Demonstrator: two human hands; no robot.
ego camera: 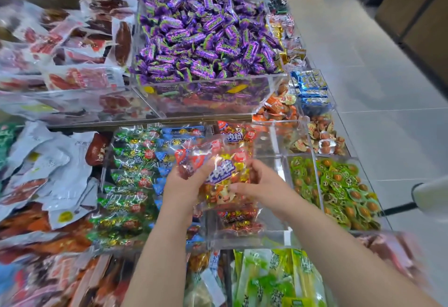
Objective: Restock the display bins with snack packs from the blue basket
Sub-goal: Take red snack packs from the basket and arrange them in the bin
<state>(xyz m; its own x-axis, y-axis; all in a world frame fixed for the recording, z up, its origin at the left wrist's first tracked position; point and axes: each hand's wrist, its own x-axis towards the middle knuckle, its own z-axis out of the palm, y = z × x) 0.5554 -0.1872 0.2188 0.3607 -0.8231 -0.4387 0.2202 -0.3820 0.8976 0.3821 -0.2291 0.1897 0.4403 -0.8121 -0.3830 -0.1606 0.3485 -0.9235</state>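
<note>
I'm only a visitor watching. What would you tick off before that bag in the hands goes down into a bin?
1. Grip: the left hand and the right hand both hold the red snack pack: ok.
2. Right place: the clear bin below it already holds matching red packs: ok.
3. Room: bare space shows in that bin beside those packs: ok.
4. Neighbours: the green packs lie to the left, apart from the red ones: ok.
5. Pack intact: glare and blur hide its seams: cannot tell.
6. Blue basket for the next pack: not in view: cannot tell.
</note>
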